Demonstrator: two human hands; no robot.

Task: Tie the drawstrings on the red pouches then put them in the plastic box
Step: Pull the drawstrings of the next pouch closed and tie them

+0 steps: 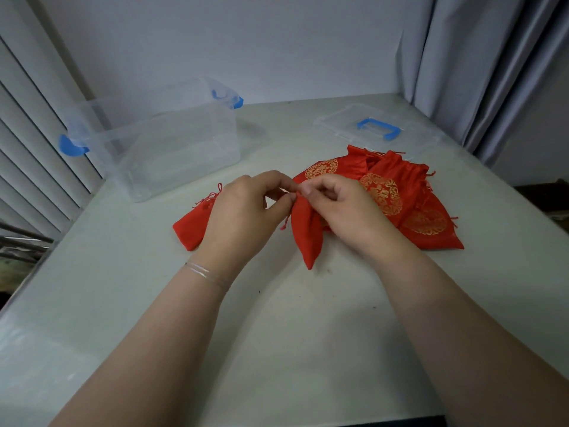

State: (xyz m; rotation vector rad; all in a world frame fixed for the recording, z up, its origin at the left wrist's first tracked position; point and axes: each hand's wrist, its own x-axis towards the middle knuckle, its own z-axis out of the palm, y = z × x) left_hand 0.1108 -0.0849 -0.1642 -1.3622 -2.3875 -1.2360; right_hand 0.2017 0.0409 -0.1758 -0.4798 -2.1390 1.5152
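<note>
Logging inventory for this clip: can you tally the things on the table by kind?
Red pouches: 1 in both hands, 1 beside the left hand, plus an overlapping pile, exact count unclear
Clear plastic box: 1
Clear lid: 1
Total: 4, plus the pile

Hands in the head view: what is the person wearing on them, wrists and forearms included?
Both forearms are bare, with no sleeves in view. The left hand has thin, pale, clear-looking bands around its wrist, like slim bracelets or elastic loops. The right hand and its wrist carry nothing. No gloves, rings or watch show on either.
</note>
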